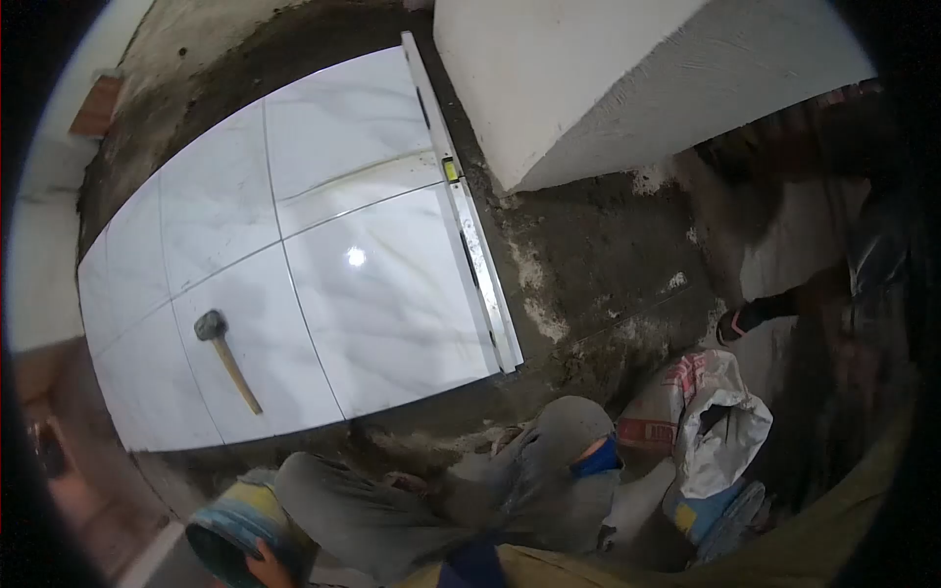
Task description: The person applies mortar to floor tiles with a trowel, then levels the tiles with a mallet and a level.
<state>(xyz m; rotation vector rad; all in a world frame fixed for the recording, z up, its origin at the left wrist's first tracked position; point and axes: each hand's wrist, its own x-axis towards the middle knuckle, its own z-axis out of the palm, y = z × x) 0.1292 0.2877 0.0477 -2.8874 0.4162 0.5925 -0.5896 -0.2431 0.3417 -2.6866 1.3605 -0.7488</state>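
My left hand (267, 565) is at the lower left, its fingers closed at the rim of a blue and yellow bucket (257, 512). The bucket is tipped so that its dark mouth faces left, beside my bent left knee. My right hand does not show. White marbled tiles (377, 304) lie in two rows in front of me. A mallet (229, 361) with a dark head and wooden handle rests on them. Along their right edge lies a long silver spirit level (477, 260) with a yellow-green vial.
An open white and red sack (720, 426) slumps on the floor at my right. Past the level is rough grey floor (608, 265) and a white pillar (588, 88). A person's foot in a sandal (735, 323) is at the right. A brick-coloured block (96, 106) stands at the far left.
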